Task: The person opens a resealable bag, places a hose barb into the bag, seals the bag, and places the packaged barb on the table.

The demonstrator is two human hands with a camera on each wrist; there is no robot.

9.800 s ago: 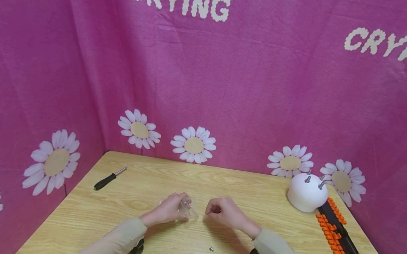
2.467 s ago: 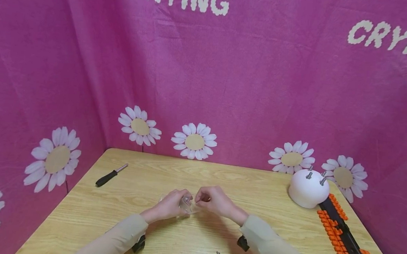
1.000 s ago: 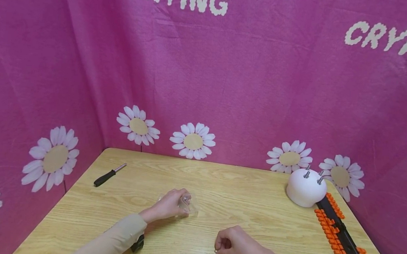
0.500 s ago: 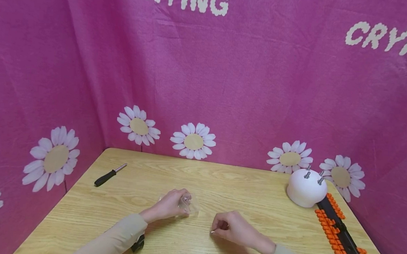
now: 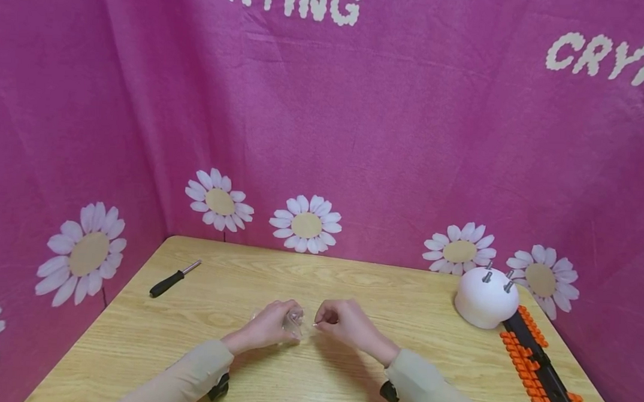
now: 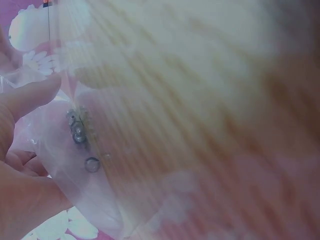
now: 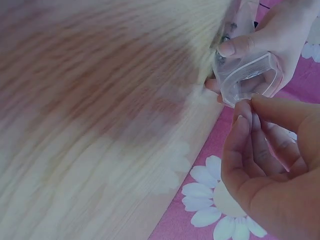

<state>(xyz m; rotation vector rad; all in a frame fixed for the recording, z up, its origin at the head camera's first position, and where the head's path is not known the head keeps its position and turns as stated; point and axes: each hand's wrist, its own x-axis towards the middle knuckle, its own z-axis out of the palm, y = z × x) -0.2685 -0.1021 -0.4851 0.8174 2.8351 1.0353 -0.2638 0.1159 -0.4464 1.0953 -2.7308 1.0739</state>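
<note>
My left hand (image 5: 267, 326) holds a clear zip bag (image 5: 293, 323) upright, its mouth spread toward the right. Through the plastic in the left wrist view, several small metal pieces (image 6: 77, 127) and a ring-shaped one (image 6: 92, 164) lie in the bag. Close to the bag's mouth, my right hand (image 5: 351, 327) pinches a small silvery screw (image 5: 315, 325) between thumb and finger. From the right wrist view, the right fingertips (image 7: 244, 107) are at the bag's zip edge (image 7: 250, 67), and the screw is mostly hidden by them.
A black-handled screwdriver (image 5: 174, 279) lies at the table's back left. At the right stands a white rounded piece (image 5: 487, 299) with several metal posts on top, beside a black bar (image 5: 536, 360) with orange clips. Pink flowered cloth (image 5: 379, 137) hangs behind the table.
Two small screws lay at the table's front, then one; now none shows there. My right hand took the last one and carried it up to the bag. The left hand stayed put.
</note>
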